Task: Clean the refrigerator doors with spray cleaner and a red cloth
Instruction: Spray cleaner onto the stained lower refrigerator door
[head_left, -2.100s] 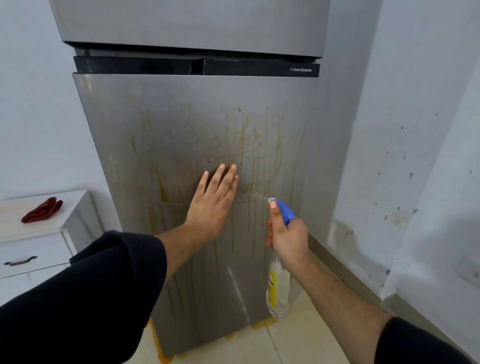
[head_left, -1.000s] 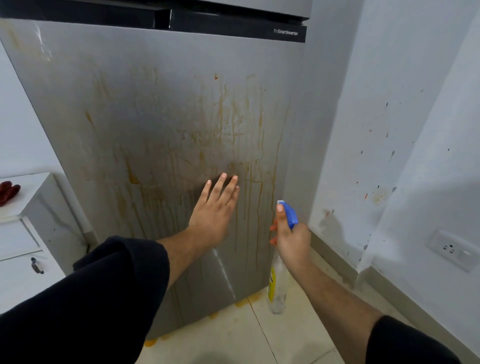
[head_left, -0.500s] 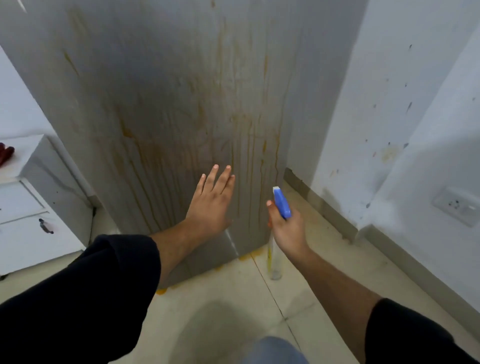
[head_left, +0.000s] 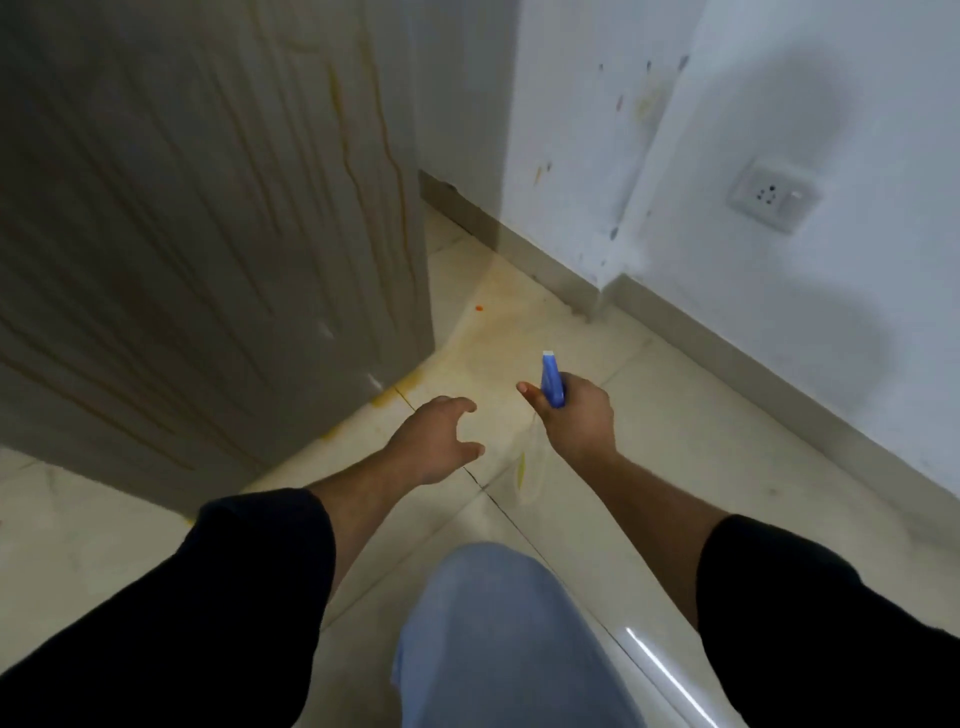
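Low beside the stained refrigerator door's (head_left: 208, 234) bottom corner, the right hand (head_left: 579, 421) grips the spray bottle (head_left: 551, 382), likely targeting low drips; the left hand (head_left: 434, 441) hovers empty, loosely spread.

A pale tiled floor (head_left: 675, 441) is seen, crossed by a dark grout line (head_left: 498, 504). Orange-yellow stains (head_left: 397, 395) are spread over the far tiles, and a small orange spot (head_left: 478, 308) is left further back. A white wall (head_left: 753, 322) is set on the right, marked with dark specks and yellowish smudges, and a soft shadow (head_left: 831, 312) is cast across it. A white socket (head_left: 772, 196) is mounted on this wall. A grey skirting (head_left: 727, 358) is run along its base and stepped round a projecting corner (head_left: 631, 208). A bright streak of light (head_left: 670, 675) is reflected on the near right floor.
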